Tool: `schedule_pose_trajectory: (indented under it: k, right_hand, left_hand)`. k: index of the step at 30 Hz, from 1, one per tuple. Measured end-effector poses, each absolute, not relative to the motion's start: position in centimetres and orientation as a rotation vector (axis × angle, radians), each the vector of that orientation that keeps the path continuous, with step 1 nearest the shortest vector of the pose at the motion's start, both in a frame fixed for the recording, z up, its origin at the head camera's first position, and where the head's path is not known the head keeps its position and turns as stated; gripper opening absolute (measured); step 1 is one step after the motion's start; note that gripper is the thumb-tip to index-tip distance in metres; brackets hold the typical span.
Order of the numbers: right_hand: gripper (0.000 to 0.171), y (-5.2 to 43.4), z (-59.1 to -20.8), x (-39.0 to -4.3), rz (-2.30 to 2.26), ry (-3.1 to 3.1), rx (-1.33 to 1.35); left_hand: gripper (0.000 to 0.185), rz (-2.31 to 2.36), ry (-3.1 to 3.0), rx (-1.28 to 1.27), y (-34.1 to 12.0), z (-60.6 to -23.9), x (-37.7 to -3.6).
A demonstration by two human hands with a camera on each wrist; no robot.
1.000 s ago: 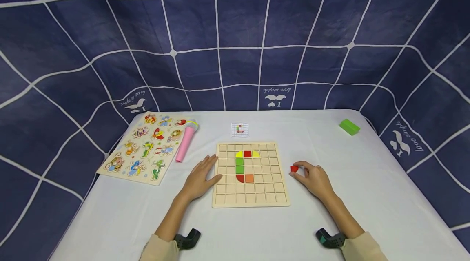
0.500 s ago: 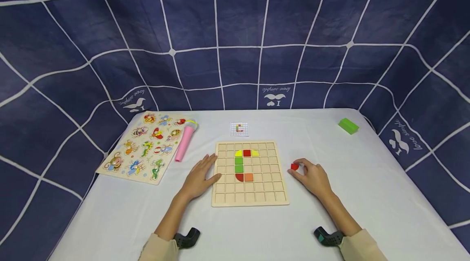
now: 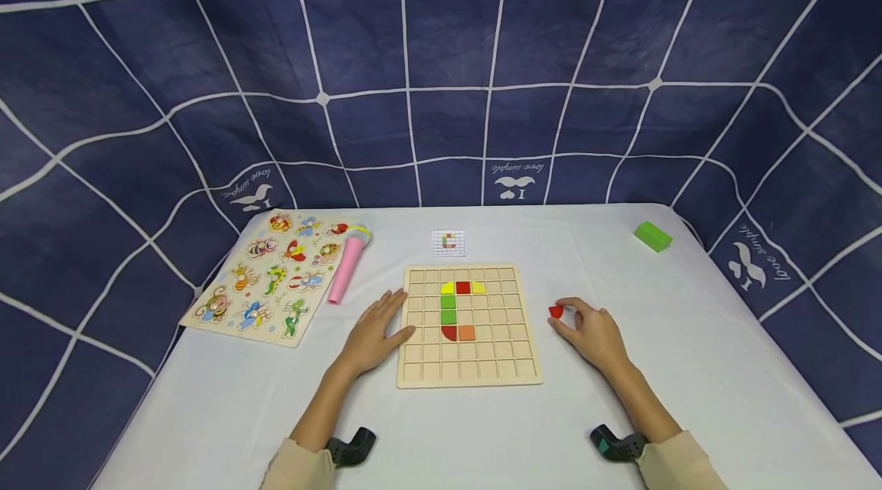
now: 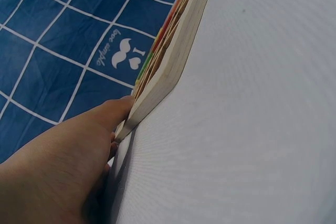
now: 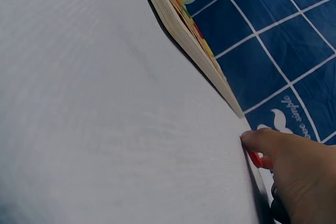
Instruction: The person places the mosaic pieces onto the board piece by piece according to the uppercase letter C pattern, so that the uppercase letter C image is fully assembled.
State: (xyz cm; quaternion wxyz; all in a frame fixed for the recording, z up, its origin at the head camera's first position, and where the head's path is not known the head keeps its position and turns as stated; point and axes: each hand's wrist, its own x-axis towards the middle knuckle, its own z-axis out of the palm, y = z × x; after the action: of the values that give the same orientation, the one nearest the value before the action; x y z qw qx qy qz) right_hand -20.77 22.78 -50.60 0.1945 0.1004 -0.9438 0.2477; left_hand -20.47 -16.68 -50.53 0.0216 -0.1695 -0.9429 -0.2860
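From my seat I see the white table first, wide bare cloth lying in front of the grid board and to the right of it. On the left edge sits the animal puzzle board, its cut-outs filled with pieces, a pink toy microphone just beside it. The wooden grid board lies at centre; its cells hold yellow, red, green and orange blocks in a C shape, the other cells bare. My left hand rests flat, fingers straight and together, touching the board's left edge. My right hand is just right of the board, apart from it, thumb and forefinger pinching a small red block at the cloth. A green block sits near the far right corner, and a small pattern card behind the board
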Motion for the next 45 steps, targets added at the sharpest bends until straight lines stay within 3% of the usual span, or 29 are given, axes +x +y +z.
schedule_pose_trajectory:
  k: [27,45]
  right_hand:
    - [0.039,22.9,-50.5,-20.8,0.730,-2.652,0.268]
    - [0.037,16.0,-49.3,-19.6,0.757,-2.499,0.337]
  left_hand:
    - [0.068,-0.885,-2.909,-0.534,-16.8,-50.8,-20.5]
    - [0.068,-0.898,-2.925,-0.516,-16.7,-50.6,-20.4]
